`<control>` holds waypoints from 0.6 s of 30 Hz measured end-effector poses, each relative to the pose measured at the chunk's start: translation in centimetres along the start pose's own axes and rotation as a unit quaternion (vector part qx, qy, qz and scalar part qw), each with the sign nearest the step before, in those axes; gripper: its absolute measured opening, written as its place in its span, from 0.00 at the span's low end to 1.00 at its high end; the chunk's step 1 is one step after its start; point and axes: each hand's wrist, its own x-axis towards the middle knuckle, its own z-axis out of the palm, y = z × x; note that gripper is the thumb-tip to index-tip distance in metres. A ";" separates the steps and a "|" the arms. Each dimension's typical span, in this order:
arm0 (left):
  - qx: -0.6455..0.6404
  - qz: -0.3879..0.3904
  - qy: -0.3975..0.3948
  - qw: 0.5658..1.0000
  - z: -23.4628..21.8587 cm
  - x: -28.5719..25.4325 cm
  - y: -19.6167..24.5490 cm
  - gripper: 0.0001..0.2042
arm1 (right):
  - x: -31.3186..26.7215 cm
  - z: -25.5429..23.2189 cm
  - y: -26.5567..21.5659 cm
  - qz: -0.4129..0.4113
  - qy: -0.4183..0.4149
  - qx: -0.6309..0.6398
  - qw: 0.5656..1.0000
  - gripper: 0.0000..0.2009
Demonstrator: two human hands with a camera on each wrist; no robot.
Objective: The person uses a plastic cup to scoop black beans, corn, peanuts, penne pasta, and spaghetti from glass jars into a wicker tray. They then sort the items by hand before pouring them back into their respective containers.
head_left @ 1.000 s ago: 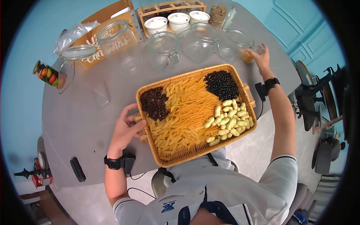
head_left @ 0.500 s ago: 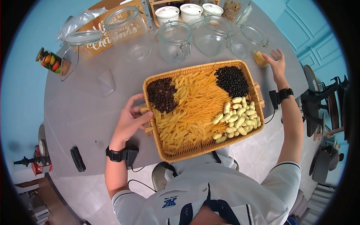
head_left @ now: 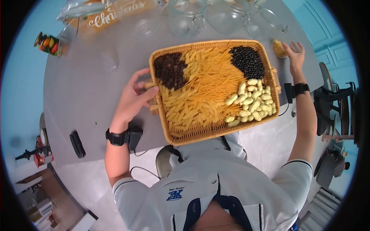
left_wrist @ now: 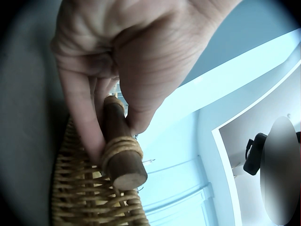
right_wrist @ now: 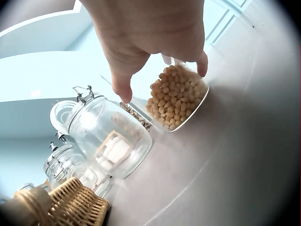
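Note:
A rectangular wicker basket (head_left: 208, 135) sits at the table's near edge. In it are dark brown beans (head_left: 169, 71), penne (head_left: 192, 113), thin orange sticks like spaghetti (head_left: 214, 84), black beans (head_left: 247, 62) and peanuts (head_left: 254, 103). My left hand (head_left: 133, 94) grips its left wooden handle (left_wrist: 117, 125), thumb on one side and fingers on the other. Right of the basket, my right hand (head_left: 296, 61) holds a clear cup of corn kernels (right_wrist: 176, 99) low at the tabletop, thumb and fingers on opposite sides.
Several open glass jars (head_left: 187, 21) stand along the back, beside a wooden "Christmas" box (head_left: 102, 21). A jar of colourful contents (head_left: 48, 43) lies far left. A clear plastic cup (head_left: 110, 57) and a black case (head_left: 77, 144) are on the left.
The head view has tilted down, so the jars slide toward its top edge. Relative to the basket, my right hand and the corn cup have come slightly nearer me. My left hand keeps the handle.

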 end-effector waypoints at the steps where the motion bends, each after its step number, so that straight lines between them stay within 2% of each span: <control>1: 0.003 0.002 0.001 1.000 -0.1 -0.1 -0.2 0.31 | -0.2 0.2 -0.3 0.007 -0.003 0.017 1.000 0.54; 12: -0.011 0.010 0.033 0.999 0.8 -1.0 0.5 0.31 | -1.1 0.0 -2.0 0.016 -0.024 -0.040 0.999 0.52; 18: -0.039 -0.005 0.048 0.998 1.5 -2.3 0.6 0.30 | -1.1 -1.2 -1.4 0.016 -0.033 -0.036 0.999 0.52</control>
